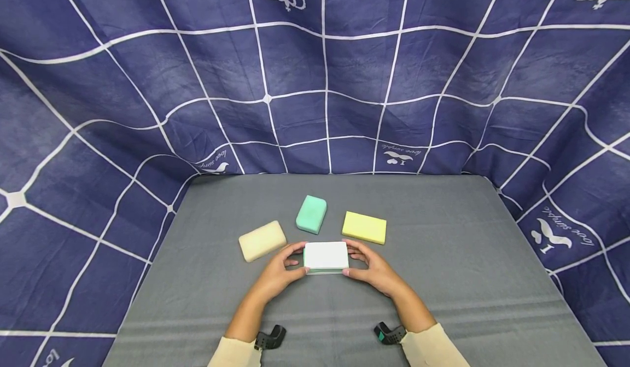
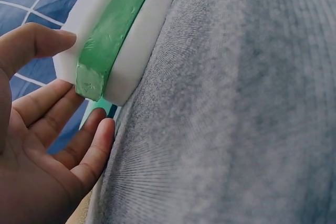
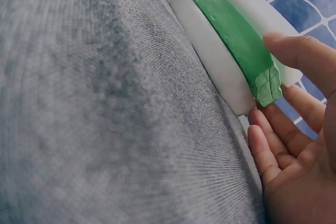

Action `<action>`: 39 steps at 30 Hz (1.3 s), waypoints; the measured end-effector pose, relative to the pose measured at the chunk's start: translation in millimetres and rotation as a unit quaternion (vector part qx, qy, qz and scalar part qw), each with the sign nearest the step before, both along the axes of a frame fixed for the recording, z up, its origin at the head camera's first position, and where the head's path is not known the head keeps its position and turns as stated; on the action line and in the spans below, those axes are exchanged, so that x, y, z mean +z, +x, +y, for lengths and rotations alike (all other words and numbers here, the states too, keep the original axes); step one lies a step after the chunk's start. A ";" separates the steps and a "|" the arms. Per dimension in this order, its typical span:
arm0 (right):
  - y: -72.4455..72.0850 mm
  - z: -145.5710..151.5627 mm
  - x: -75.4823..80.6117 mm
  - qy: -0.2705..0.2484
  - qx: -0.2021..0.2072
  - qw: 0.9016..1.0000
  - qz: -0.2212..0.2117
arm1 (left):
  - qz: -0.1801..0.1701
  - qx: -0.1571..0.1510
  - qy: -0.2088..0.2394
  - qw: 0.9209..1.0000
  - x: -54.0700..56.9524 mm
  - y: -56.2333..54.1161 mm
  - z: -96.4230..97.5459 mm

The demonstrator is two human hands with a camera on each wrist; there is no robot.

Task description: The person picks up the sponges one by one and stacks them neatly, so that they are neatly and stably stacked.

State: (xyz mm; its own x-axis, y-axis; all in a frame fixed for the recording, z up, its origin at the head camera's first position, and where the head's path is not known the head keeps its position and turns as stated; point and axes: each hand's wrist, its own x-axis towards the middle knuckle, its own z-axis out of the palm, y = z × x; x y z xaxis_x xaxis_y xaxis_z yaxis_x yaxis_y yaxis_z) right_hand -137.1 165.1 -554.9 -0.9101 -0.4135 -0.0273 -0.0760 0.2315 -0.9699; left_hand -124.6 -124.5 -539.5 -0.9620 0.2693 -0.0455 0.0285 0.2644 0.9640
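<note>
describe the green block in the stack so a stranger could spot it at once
On the grey tabletop, find the stack between the left hand and the right hand. The green block is its middle layer, set apart by colour from the upper white block and the lower white block.

Head: high, forward-down; wrist views: close, sharing green block.

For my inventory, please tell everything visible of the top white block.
The top white block is a rectangular slab with rounded corners; it looks like smooth foam. It sits roughly level, long side left to right, above the green block; full contact is unclear. The left hand and right hand hold its short ends.
</note>
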 end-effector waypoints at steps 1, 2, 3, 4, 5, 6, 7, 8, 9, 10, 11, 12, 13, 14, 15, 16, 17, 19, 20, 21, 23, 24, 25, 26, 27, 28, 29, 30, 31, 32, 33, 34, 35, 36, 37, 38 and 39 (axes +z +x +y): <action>0.0 0.0 -0.3 -0.001 -0.001 1.000 -0.001 | -0.002 0.001 0.000 1.000 0.2 0.2 0.0; 0.0 0.0 -0.6 -0.002 -0.002 1.000 -0.003 | -0.004 0.002 0.000 1.000 0.3 0.4 -0.1; -0.1 0.0 -1.0 -0.001 -0.003 1.000 -0.004 | -0.007 0.003 0.002 1.000 0.7 0.7 0.0; -0.2 0.1 -1.3 0.001 -0.004 1.000 -0.006 | -0.009 0.005 0.002 1.000 0.8 1.1 -0.1; -0.4 0.1 -1.6 0.003 -0.005 1.000 -0.007 | -0.009 0.006 0.002 1.000 0.6 1.4 -0.3; -0.6 0.2 -2.1 0.006 -0.006 1.000 -0.007 | -0.010 0.008 0.001 1.000 0.4 1.6 -0.4; -0.8 0.3 -2.5 0.009 -0.005 1.000 -0.005 | -0.010 0.009 0.000 1.000 0.2 1.8 -0.4; -1.1 0.4 -2.8 0.013 -0.005 1.000 -0.003 | -0.010 0.009 0.000 1.000 0.0 1.8 -0.5; -1.2 0.3 -3.0 0.017 -0.004 1.000 -0.002 | -0.010 0.010 -0.001 1.000 -0.1 1.7 -0.4; -1.3 0.4 -3.0 0.019 -0.003 1.000 0.000 | -0.009 0.011 -0.003 1.000 -0.4 1.5 -0.4; -1.3 0.4 -3.0 0.022 -0.002 1.000 0.002 | -0.009 0.011 -0.005 1.000 -0.6 1.3 -0.2; -1.2 0.3 -2.8 0.025 -0.002 1.000 0.002 | -0.010 0.011 -0.006 1.000 -0.7 1.1 -0.1; -1.1 0.0 -2.5 0.028 -0.001 1.000 0.003 | -0.011 0.012 -0.007 1.000 -0.8 1.0 -0.1; -0.9 -0.2 -2.2 0.031 0.000 1.000 0.005 | -0.011 0.013 -0.007 1.000 -1.0 1.0 -0.1; -0.8 -0.4 -1.8 0.033 0.000 0.999 0.005 | -0.010 0.014 -0.008 1.000 -1.2 1.3 -0.1; -0.6 -0.6 -1.3 0.035 -0.001 0.999 0.005 | -0.007 0.014 -0.009 1.000 -1.7 1.5 -0.3; -0.4 -0.8 -0.8 0.038 -0.001 0.999 0.006 | -0.005 0.013 -0.009 1.000 -1.7 1.7 -0.5; -0.2 -0.9 0.1 0.034 0.000 0.999 0.007 | -0.003 0.009 -0.009 1.000 -1.3 2.0 -0.7; -0.2 -0.8 0.8 0.029 0.001 1.000 0.007 | -0.002 0.007 -0.007 1.000 -0.8 2.1 -0.8; -0.3 -0.6 1.1 0.021 0.001 1.000 0.007 | -0.002 0.005 -0.005 1.000 -0.4 2.1 -0.8; -0.3 0.1 2.2 0.004 0.003 1.000 0.012 | -0.007 0.002 -0.003 1.000 0.2 2.0 -0.5; -0.5 0.4 3.0 -0.005 0.004 1.000 0.014 | -0.009 0.002 0.000 1.000 -0.2 1.9 -0.4; -1.2 0.4 3.6 -0.015 0.005 1.000 0.017 | -0.010 0.002 0.003 1.000 -0.3 1.5 -0.5; -1.7 0.5 4.6 -0.022 0.005 1.000 0.018 | -0.012 0.003 0.007 1.000 -0.6 1.2 -0.6; -2.2 0.7 5.7 -0.027 0.005 0.999 0.022 | -0.014 0.004 0.010 1.000 -1.2 1.0 -0.6; -2.6 1.1 7.0 -0.031 0.007 0.999 0.024 | -0.014 0.004 0.011 1.000 -1.8 0.8 -0.8; -2.7 1.6 8.8 -0.033 0.009 0.999 0.026 | -0.014 0.004 0.013 1.000 -2.7 0.7 -1.0; -2.9 2.1 10.5 -0.035 0.012 0.999 0.025 | -0.013 0.004 0.016 1.000 -3.4 0.4 -1.2; -2.9 2.7 12.3 -0.036 0.016 0.999 0.025 | -0.011 0.003 0.018 1.000 -3.8 0.4 -1.4; -2.7 3.7 14.2 -0.036 0.019 0.999 0.028 | -0.010 0.004 0.017 1.000 -4.0 0.5 -1.5; -2.5 4.9 16.1 -0.036 0.022 0.999 0.032 | -0.007 0.003 0.016 1.000 -4.2 0.4 -1.7; -2.4 6.1 17.6 -0.035 0.024 0.999 0.034 | -0.005 0.002 0.015 1.000 -4.5 0.6 -2.0; -2.4 7.1 19.3 -0.035 0.023 0.998 0.038 | -0.003 0.002 0.016 1.000 -4.7 0.8 -2.2; -2.8 8.4 20.4 -0.035 0.021 0.998 0.041 | -0.001 0.001 0.016 1.000 -4.7 0.9 -2.3; -3.2 9.9 21.8 -0.036 0.018 0.998 0.047 | -0.001 0.002 0.014 1.000 -4.6 1.1 -2.6; -4.2 11.6 23.2 -0.039 0.011 0.998 0.053 | 0.001 0.002 0.014 1.000 -4.6 1.0 -2.7; -5.3 13.4 24.7 -0.041 0.004 0.997 0.060 | 0.002 0.002 0.014 1.000 -4.5 1.0 -2.8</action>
State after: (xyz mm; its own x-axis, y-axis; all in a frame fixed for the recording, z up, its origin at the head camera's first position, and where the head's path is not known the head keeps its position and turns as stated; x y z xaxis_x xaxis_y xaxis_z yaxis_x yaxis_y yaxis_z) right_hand -142.4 178.5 -530.1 -0.9013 -0.4172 0.1164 -0.1946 0.1500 -0.9693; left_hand -123.5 -127.2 -544.0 -0.9632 0.2664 -0.0345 0.0309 0.2372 0.9710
